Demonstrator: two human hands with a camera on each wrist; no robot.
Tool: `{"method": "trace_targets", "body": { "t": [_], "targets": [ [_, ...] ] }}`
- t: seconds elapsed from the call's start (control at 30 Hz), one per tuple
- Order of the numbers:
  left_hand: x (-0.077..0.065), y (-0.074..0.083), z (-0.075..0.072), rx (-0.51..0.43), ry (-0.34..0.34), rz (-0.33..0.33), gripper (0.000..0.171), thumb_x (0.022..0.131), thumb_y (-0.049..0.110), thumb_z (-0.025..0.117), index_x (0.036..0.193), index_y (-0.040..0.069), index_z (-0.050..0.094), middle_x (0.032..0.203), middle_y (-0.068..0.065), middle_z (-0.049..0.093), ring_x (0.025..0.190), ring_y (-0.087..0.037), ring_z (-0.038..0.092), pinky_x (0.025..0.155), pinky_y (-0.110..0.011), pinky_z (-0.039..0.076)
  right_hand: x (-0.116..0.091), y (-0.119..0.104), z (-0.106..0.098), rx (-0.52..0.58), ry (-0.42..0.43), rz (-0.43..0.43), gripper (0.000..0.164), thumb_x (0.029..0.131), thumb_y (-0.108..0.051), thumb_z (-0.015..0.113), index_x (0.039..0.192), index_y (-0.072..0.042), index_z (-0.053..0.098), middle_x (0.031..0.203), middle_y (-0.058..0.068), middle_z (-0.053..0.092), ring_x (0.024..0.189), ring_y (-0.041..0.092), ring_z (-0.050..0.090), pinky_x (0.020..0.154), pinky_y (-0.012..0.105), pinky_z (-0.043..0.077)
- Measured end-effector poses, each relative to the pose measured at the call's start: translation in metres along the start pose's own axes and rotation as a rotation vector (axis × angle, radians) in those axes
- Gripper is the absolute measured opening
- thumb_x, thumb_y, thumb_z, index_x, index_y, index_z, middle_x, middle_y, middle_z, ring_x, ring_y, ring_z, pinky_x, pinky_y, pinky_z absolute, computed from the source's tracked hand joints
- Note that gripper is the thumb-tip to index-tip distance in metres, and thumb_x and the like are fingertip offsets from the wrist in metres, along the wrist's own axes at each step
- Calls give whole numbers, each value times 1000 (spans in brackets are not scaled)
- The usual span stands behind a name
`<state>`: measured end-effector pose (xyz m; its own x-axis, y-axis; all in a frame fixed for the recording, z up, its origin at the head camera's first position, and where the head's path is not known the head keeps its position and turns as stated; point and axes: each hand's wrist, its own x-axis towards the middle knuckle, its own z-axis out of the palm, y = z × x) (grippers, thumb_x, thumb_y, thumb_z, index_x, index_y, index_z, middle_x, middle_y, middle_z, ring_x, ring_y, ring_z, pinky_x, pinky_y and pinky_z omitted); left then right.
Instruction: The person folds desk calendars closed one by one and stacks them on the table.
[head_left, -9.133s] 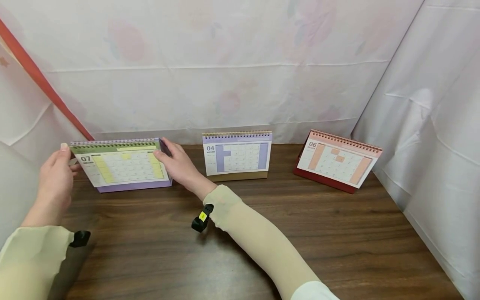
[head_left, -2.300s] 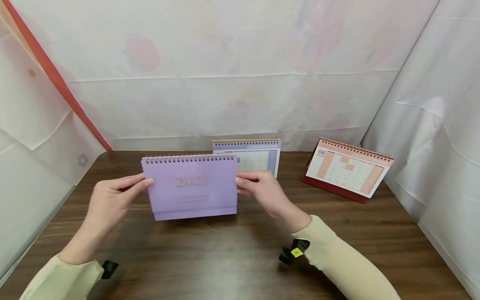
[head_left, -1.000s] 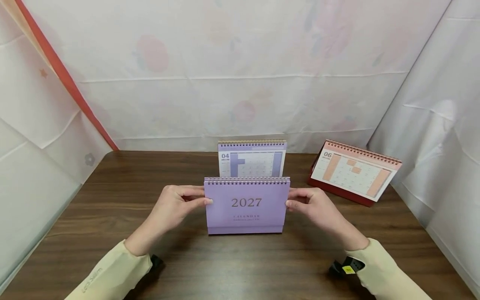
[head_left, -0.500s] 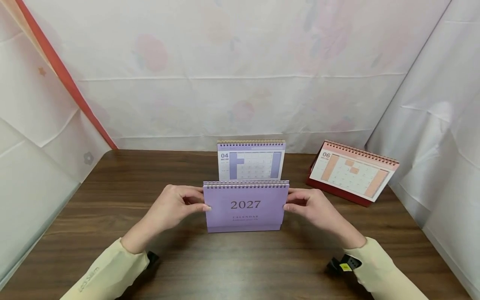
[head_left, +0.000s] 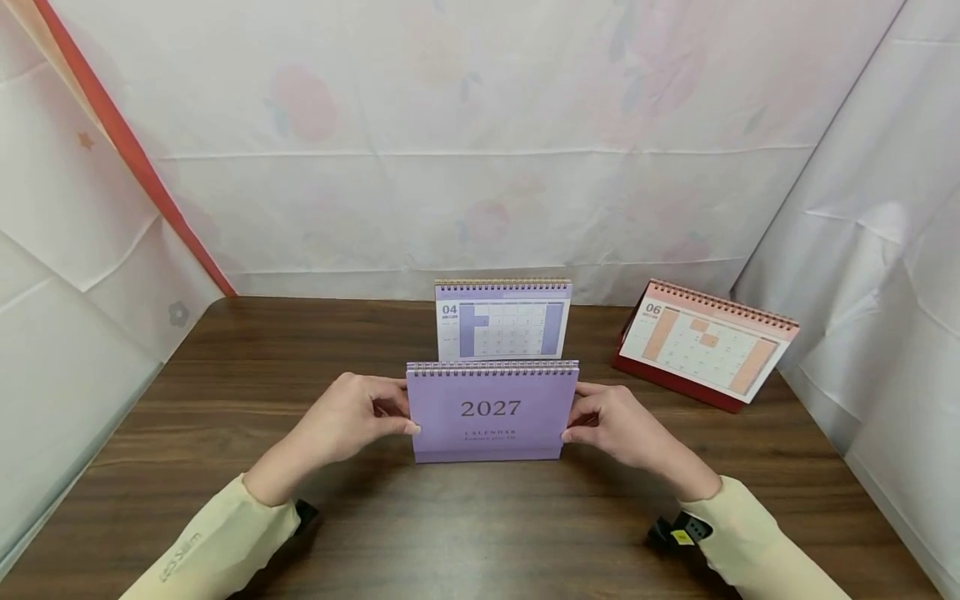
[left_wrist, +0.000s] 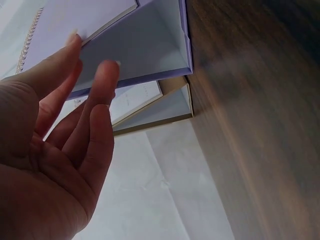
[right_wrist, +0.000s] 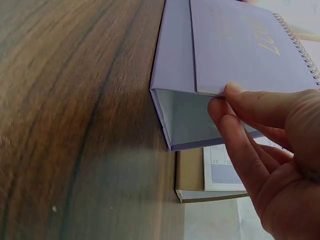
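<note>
A purple desk calendar (head_left: 491, 408) with a 2027 cover stands on the table, facing me, its wire binding along the top. My left hand (head_left: 352, 417) is at its left edge, thumb on the cover's side and fingers reaching behind. In the left wrist view, that thumb (left_wrist: 67, 52) meets the edge of the pages beside the stand's hollow side. My right hand (head_left: 622, 425) pinches the opposite edge. In the right wrist view, its thumb lies on the cover (right_wrist: 235, 55), with a fingertip under the page stack. Directly behind stands a second desk calendar (head_left: 510, 325) showing 04.
A red-based desk calendar (head_left: 708, 342) showing 06 stands angled at the right. The wooden table (head_left: 480, 533) is backed by a white patterned cloth (head_left: 480, 150), with more white cloth at both sides.
The purple calendar, earlier at far left showing page 07, has moved right, before the 04 calendar, and shows its 2027 cover. Over the last half second both hands slid lower along its sides.
</note>
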<state>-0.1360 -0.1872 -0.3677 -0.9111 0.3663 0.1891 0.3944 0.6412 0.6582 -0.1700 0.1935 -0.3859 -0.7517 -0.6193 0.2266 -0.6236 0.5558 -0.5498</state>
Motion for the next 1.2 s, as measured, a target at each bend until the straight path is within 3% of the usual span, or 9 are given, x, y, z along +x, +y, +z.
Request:
{"method": "trace_targets", "body": {
  "t": [0.2,0.5,0.67,0.8,0.9,1.03,1.2],
  "targets": [
    [-1,1,2,40,37,13,18,75,23,89,74,28,72,113,-7,72,90,-15,70,64,-26,53,-1,0,0,13,9,33,11,78,-13,86,77,-20,78,104,1,74,124,28,58,89,42,53],
    [-3,4,0,40,70,6,15,78,23,87,75,27,73,113,-5,73,89,-15,70,60,-27,51,0,-4,-5,38,23,73,9,78,-14,86,78,-20,79,93,-5,75,124,31,57,95,46,50],
    [-6,6,0,-9,97,26,15,78,21,87,78,24,72,106,-1,74,101,-17,69,69,-28,56,-7,-8,-9,76,54,112,12,78,-14,86,79,-22,79,101,-2,75,125,28,57,91,40,53],
    [-10,9,0,-84,121,17,13,80,19,85,83,22,73,111,-2,73,95,-13,69,73,-30,57,-11,-12,-11,129,80,132,15,78,-12,86,82,-25,78,101,-5,75,123,22,59,86,31,54],
    [-14,11,2,-142,153,0,11,82,19,84,88,19,75,112,-3,73,89,-11,70,76,-31,58,-14,-14,-11,222,88,150,15,80,-10,84,91,-18,79,104,0,74,107,20,68,77,28,56],
    [-18,14,6,-198,213,-2,15,85,18,82,98,15,75,108,-3,74,88,-13,71,76,-30,58,-18,-17,-7,358,110,193,30,80,-5,83,109,-2,75,102,9,74,80,15,71,69,28,57],
    [-20,15,13,-248,273,21,35,88,14,79,121,15,68,107,-2,74,97,-16,70,77,-31,58,-21,-21,1,428,199,221,48,80,3,80,126,3,64,107,17,72,80,14,71,70,28,57]
  ]
}}
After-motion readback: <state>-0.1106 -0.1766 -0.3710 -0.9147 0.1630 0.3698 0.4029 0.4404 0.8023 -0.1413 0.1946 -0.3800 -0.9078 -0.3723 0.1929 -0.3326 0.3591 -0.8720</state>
